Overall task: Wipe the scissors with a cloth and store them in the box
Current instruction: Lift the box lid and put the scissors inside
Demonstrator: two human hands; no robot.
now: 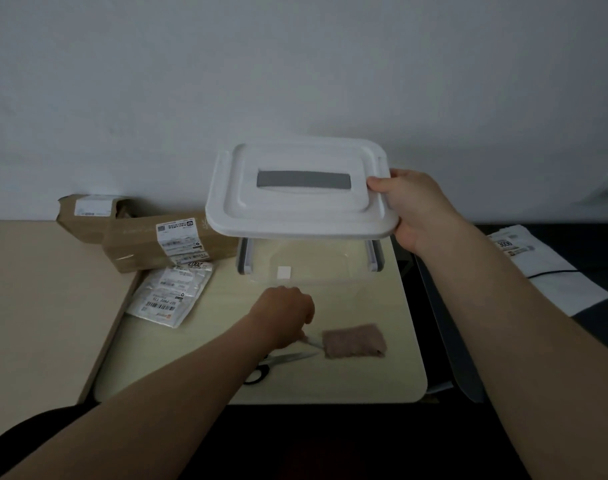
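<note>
Gripping white lid [295, 192] by its right edge with right hand [417, 206], lifted above the clear box [309, 275] at far side of table [191, 368]. Can't tell what left hand [285, 313] holds: curled down over a pale pointed tip. Seeing scissors [288, 358] flat on table, outside box, blade tip just beside brown cloth [354, 341].

Both forearms are bare right to the frame's edge, and the left hand [286, 311] and right hand [421, 210] are bare too. Black clothing [36, 432] shows at the lower left — plain, dark, rounded.
</note>
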